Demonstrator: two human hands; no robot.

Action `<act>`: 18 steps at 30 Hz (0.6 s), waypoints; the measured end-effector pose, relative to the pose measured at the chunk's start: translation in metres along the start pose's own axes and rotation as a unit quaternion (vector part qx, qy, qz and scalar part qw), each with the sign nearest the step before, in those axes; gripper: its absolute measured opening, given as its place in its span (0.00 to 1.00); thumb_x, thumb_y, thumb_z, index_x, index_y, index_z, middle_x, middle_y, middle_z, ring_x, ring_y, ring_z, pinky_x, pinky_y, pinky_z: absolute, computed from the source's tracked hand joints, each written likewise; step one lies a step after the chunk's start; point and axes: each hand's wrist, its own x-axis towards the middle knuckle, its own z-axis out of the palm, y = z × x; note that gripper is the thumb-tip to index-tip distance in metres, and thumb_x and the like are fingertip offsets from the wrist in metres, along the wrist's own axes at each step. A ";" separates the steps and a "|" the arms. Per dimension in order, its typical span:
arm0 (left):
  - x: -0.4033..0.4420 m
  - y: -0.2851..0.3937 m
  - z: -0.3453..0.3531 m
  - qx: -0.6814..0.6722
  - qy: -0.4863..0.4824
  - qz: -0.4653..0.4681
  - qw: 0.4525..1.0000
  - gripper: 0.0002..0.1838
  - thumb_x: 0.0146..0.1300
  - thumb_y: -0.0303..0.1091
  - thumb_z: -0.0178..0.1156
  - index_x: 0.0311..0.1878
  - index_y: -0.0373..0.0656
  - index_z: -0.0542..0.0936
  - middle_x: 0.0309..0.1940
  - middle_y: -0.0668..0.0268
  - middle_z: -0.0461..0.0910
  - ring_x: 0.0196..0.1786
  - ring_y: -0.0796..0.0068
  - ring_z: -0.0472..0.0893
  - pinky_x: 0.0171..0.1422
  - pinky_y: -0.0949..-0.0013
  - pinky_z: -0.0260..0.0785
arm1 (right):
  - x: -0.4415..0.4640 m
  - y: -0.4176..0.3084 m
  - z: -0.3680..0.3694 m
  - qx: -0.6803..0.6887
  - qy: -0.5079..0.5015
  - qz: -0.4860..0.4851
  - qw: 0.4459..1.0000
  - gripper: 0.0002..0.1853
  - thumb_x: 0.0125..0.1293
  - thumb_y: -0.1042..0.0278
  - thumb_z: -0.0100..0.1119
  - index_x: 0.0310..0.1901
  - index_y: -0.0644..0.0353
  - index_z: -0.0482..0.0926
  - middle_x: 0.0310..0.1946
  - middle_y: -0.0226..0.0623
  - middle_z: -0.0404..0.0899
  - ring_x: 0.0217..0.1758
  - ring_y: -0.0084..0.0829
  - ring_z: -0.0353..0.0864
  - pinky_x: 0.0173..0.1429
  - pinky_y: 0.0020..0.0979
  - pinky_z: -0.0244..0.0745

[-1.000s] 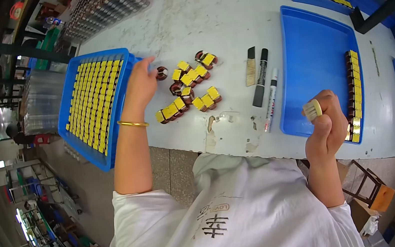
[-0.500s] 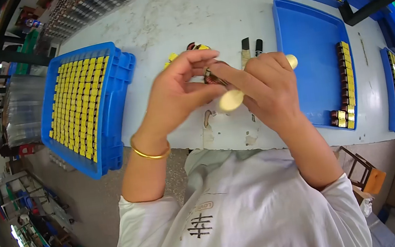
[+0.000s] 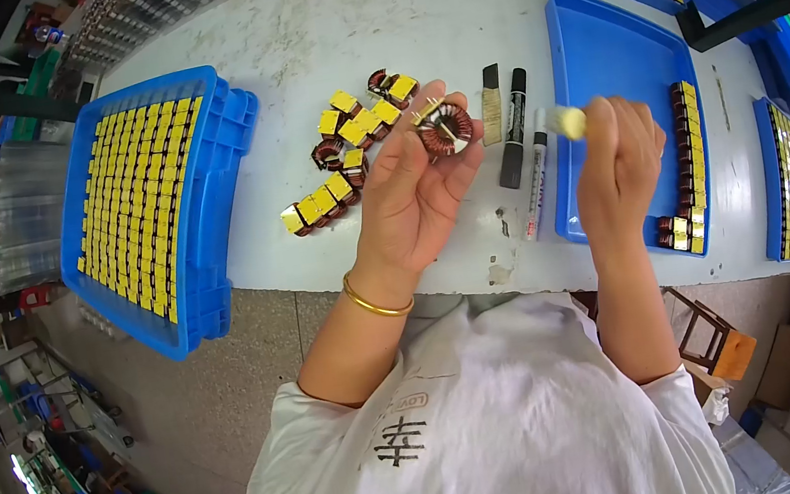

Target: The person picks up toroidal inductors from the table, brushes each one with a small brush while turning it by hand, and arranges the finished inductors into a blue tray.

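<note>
My left hand (image 3: 416, 193), palm up with a gold bracelet at the wrist, holds a round copper-wound coil (image 3: 445, 129) between its fingers and thumb. My right hand (image 3: 614, 166) is closed round a pale brush (image 3: 566, 123), its end sticking out toward the left over the edge of the blue tray (image 3: 607, 65). Several yellow-topped coils (image 3: 363, 128) lie loosely grouped on the table, left of and behind my left hand. The tray holds a column of yellow-topped coils (image 3: 691, 155) along its right side.
At the left, stacked blue trays (image 3: 217, 201) hold rows of yellow-topped coils. A blade-like tool (image 3: 492, 104), a black marker (image 3: 513, 129) and a white marker (image 3: 538, 176) lie between my hands. Another filled tray (image 3: 768, 184) stands far right. A dark metal bracket (image 3: 746, 17) juts in at the right.
My left hand has gone from beside the left trays to the middle and now has a coil in it. My right hand met it there, then moved back right with the brush.
</note>
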 end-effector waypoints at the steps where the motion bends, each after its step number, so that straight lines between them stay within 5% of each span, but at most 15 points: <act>1: 0.000 -0.002 0.000 0.002 0.002 -0.001 1.000 0.28 0.70 0.36 0.54 0.70 0.38 0.60 0.63 0.58 0.69 0.62 0.62 0.74 0.67 0.64 0.71 | 0.003 -0.001 0.002 -0.014 0.004 0.012 1.000 0.09 0.57 0.72 0.60 0.22 0.55 0.71 0.19 0.27 0.69 0.28 0.29 0.69 0.41 0.32 0.56; 18: -0.009 -0.013 0.007 0.011 0.010 0.019 1.000 0.25 0.70 0.33 0.54 0.67 0.35 0.63 0.61 0.55 0.72 0.60 0.69 0.76 0.66 0.65 0.72 | 0.010 -0.032 0.029 -0.052 0.064 -0.118 0.990 0.16 0.49 0.67 0.68 0.15 0.51 0.68 0.16 0.25 0.70 0.23 0.28 0.70 0.38 0.34 0.58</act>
